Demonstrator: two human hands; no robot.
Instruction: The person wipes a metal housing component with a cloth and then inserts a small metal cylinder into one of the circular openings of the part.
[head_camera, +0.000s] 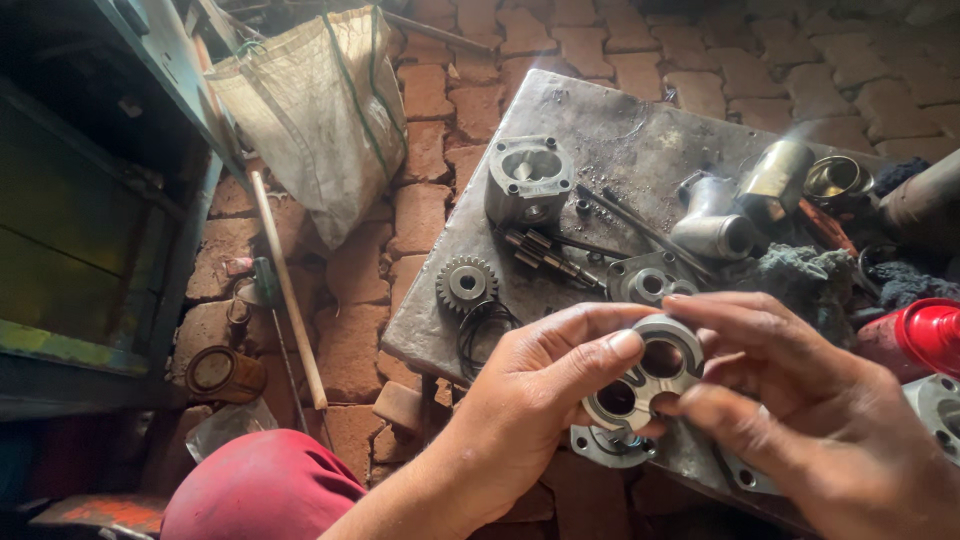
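Both my hands hold a grey metal plate with two round holes (640, 375) above the near edge of a greasy metal slab (610, 130). My left hand (540, 395) pinches its left side, thumb on the top face. My right hand (800, 400) grips its right side with the fingertips. Just under the plate lies another flat metal cover (605, 447). On the slab behind sit a pump housing (528, 180), a small gear (466, 283), a black rubber ring (485, 325), and a shaft with gear teeth (550, 255).
A red container (925, 335) stands at the right edge next to dark rags (800, 280). Metal elbow fittings (715, 225) and a brass cup (835, 180) lie further back. On the brick floor at left are a white sack (320, 110), a wooden stick (285, 290), a rusty can (222, 373) and a green cabinet (80, 220).
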